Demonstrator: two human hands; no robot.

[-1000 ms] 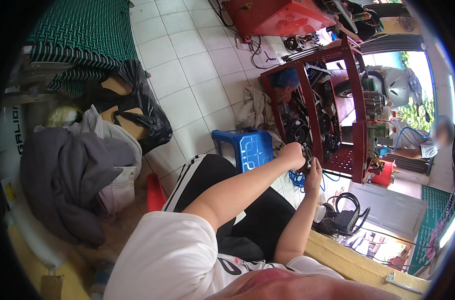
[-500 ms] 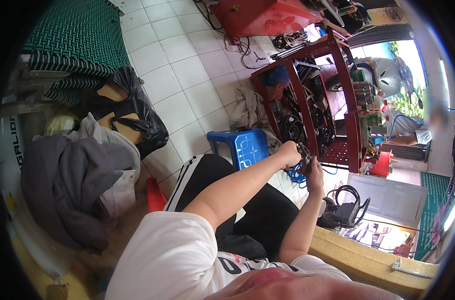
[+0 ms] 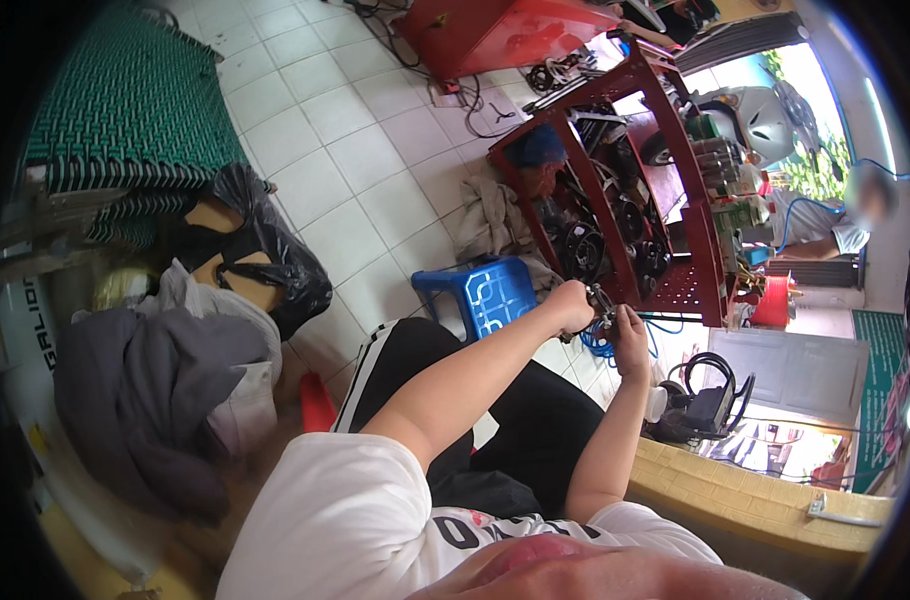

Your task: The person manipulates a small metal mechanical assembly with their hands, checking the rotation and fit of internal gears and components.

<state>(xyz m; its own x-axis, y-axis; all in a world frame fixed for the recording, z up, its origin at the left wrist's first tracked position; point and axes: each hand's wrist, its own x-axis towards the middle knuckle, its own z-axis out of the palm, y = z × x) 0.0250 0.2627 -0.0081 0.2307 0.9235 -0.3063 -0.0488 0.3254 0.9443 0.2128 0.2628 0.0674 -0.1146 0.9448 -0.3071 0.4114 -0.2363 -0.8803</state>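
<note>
My left hand [image 3: 572,306] is closed round a small dark metal part [image 3: 601,303], its exact kind too small to make out. From the other side, the fingers of my right hand [image 3: 630,343] pinch together at the part's lower end. Whatever lies between those fingertips is hidden. Both hands are held out over my lap, in front of a dark red metal shelf rack [image 3: 615,165]. Behind the hands a coil of blue hose [image 3: 600,345] shows in part.
A blue plastic stool [image 3: 495,297] stands left of my hands, near a crumpled grey cloth [image 3: 490,220]. Wheel-like parts fill the rack. Clothes [image 3: 165,360] and a black plastic bag [image 3: 275,245] lie at the left. Another person [image 3: 825,225] is at the far right, beside a silver motorbike [image 3: 765,125].
The view has shifted slightly. My left hand keeps its hold on the metal part, which appears turned a little; my right fingers stay against it.
</note>
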